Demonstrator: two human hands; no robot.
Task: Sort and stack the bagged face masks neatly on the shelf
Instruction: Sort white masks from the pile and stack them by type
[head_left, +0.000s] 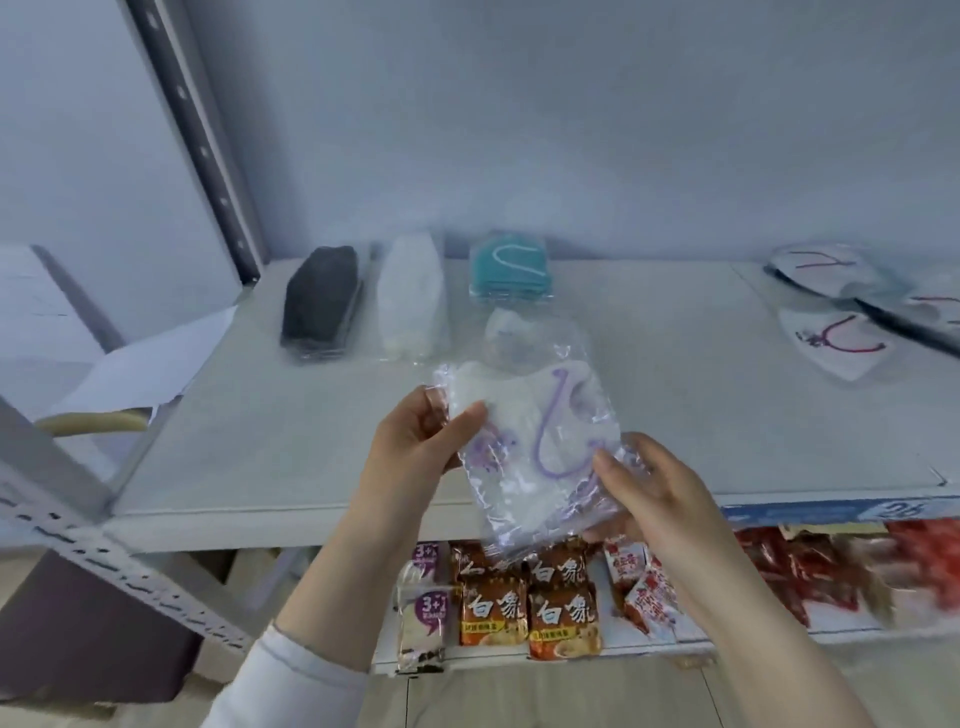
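Both hands hold a clear bag with a white mask with purple ear loops above the front edge of the white shelf. My left hand pinches its upper left corner, my right hand grips its lower right side. At the back of the shelf stand three stacks: black masks, white masks and teal masks. Another bagged white mask lies just in front of the teal stack. Loose bagged white masks with red loops lie at the right.
A slotted metal upright rises at the back left, and sheets of white paper lie left of the shelf. On the lower shelf are snack packets and red packages.
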